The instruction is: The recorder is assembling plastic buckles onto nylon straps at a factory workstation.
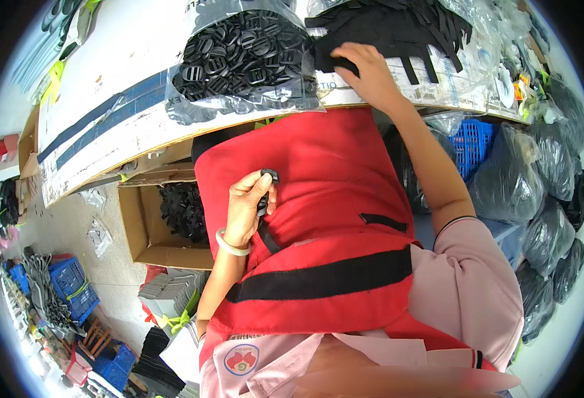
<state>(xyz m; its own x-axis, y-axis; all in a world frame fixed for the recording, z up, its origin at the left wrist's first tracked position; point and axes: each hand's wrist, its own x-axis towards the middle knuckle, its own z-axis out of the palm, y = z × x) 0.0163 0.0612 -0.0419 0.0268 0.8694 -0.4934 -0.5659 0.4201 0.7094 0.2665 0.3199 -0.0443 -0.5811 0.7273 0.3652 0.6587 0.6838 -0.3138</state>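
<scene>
My left hand [247,204] is raised over the red apron on my lap, closed on a small black plastic buckle [270,176] held between thumb and fingertips. More black material shows below the fingers, partly hidden by them. My right hand [370,71] reaches to the table, at the near left edge of a heap of black webbing straps [404,30]. Its thumb and fingers curl around a black strap [346,64] there. Left of that heap, an open clear plastic bag [202,109] holds many loose black buckles [239,56].
The white-topped table [99,123] has a curved-looking front edge before my lap. Below it on the left stands a cardboard box [171,255] with black pieces inside. Stacked grey pieces [172,292] lie nearby. On the right are a blue crate [471,146] and several filled plastic bags [511,176].
</scene>
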